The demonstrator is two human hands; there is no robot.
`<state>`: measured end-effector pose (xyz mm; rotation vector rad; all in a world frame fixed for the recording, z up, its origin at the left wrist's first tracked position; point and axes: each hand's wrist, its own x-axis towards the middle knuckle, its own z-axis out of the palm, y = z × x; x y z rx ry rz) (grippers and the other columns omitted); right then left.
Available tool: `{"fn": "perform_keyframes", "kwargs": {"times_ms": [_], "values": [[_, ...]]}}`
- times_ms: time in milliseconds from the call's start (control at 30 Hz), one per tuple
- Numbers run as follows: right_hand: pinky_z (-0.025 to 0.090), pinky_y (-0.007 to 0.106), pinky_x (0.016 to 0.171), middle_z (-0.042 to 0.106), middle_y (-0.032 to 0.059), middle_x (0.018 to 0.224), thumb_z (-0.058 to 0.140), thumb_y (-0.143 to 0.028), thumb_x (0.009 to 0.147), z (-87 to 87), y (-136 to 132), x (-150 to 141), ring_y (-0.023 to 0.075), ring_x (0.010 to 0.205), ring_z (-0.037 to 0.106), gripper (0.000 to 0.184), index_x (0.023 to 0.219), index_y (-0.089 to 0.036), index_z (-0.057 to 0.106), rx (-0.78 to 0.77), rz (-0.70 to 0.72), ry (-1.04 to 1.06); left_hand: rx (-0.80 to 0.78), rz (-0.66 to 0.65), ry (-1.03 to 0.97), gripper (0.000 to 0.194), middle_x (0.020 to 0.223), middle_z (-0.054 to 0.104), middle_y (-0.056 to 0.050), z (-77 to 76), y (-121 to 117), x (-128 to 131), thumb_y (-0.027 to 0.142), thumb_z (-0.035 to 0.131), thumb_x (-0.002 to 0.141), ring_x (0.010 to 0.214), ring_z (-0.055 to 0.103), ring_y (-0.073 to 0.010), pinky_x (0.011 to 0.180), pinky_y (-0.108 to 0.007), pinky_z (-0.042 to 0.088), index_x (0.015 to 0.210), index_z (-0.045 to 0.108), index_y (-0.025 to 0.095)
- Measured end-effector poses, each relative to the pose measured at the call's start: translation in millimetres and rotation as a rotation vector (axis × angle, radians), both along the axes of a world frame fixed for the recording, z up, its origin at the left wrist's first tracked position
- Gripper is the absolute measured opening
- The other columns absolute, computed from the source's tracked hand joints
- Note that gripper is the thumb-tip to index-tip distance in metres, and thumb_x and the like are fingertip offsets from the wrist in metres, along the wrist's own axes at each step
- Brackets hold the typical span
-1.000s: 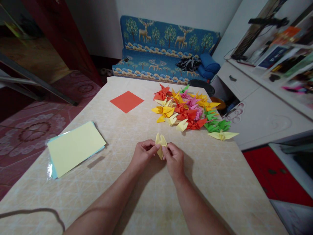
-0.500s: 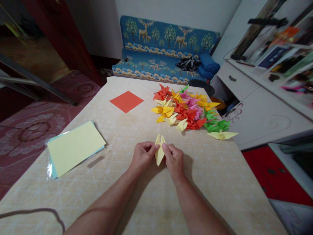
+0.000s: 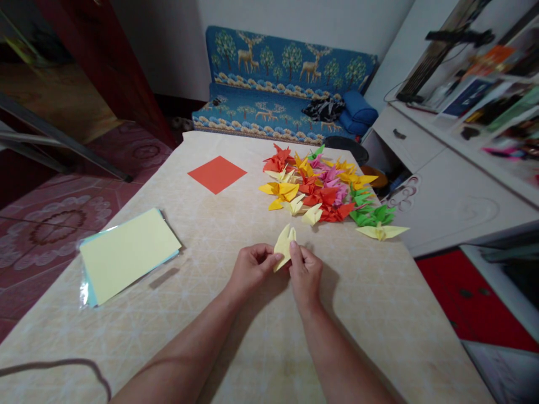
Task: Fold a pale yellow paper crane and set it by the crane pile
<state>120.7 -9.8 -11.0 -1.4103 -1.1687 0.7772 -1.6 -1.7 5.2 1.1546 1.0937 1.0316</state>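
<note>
Both hands pinch a pale yellow folded paper piece [image 3: 284,245] just above the beige table [image 3: 261,336], at the middle. My left hand [image 3: 252,269] grips its lower left edge with thumb and fingers closed. On the right, my right hand [image 3: 305,272] holds its lower side, fingers pressed together. The piece tilts up and to the right, its two points showing at the top.
A heap of several coloured folded paper cranes [image 3: 324,191] lies beyond the hands, towards the right. A red paper square [image 3: 217,174] lies flat farther back. A wrapped stack of yellow paper [image 3: 128,255] sits at the left. White cabinets [image 3: 442,191] border the table's right side.
The yellow piece has turned from pointing downward to tilting up and to the right. Both hands have shifted slightly to the right while keeping their pinch.
</note>
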Motion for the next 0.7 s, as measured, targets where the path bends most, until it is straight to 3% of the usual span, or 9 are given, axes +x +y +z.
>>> {"fn": "perform_keyframes", "kwargs": {"times_ms": [167,333,400,567,700], "values": [[0.035,0.017,0.04,0.039,-0.0062,0.048,0.059,-0.04,0.079,2.4,0.6,-2.0,0.0076,0.042,0.037,0.03,0.062,-0.017,0.047,-0.063,0.147,0.184,0.016,0.09,-0.02,0.026,0.053,0.057,0.0,-3.7,2.4,-1.9,0.036,0.068,0.068,0.046,0.046,-0.0065,0.045,-0.017,0.03,0.066,0.063,0.011],[0.037,0.017,0.04,0.04,-0.0073,0.044,0.059,-0.038,0.079,2.7,0.0,-2.5,0.0073,0.039,0.037,0.03,0.061,-0.018,0.045,-0.086,0.149,0.288,-0.004,-0.1,-0.108,0.027,0.061,0.064,-0.004,-0.4,2.3,0.6,0.038,0.064,0.071,0.053,0.056,-0.0112,0.053,-0.021,0.039,0.068,0.062,0.011],[0.037,0.017,0.041,0.042,-0.0069,0.042,0.057,-0.037,0.081,2.2,-0.2,-2.4,0.0074,0.038,0.04,0.031,0.059,-0.018,0.044,-0.069,0.137,0.318,0.018,-0.119,-0.065,0.03,0.057,0.062,-0.003,0.4,1.6,0.5,0.038,0.062,0.074,0.051,0.053,-0.0104,0.053,-0.021,0.038,0.061,0.061,0.011],[0.037,0.018,0.041,0.056,-0.002,0.052,0.052,-0.037,0.085,4.2,-0.2,-3.3,0.0083,0.038,0.048,0.031,0.061,-0.016,0.05,-0.059,0.11,0.315,0.063,0.025,0.116,0.036,0.046,0.047,0.002,-3.0,1.2,-4.5,0.039,0.056,0.078,0.045,0.038,-0.0064,0.046,-0.02,0.026,0.054,0.055,0.012],[0.038,0.018,0.041,0.061,-0.0001,0.057,0.055,-0.036,0.083,7.5,-1.8,-6.7,0.0098,0.04,0.055,0.027,0.065,-0.015,0.053,-0.067,0.157,0.299,0.052,0.063,0.006,0.027,0.056,0.055,0.0,-5.3,2.1,-5.1,0.038,0.059,0.077,0.052,0.046,-0.0085,0.051,-0.02,0.034,0.067,0.06,0.013]]}}
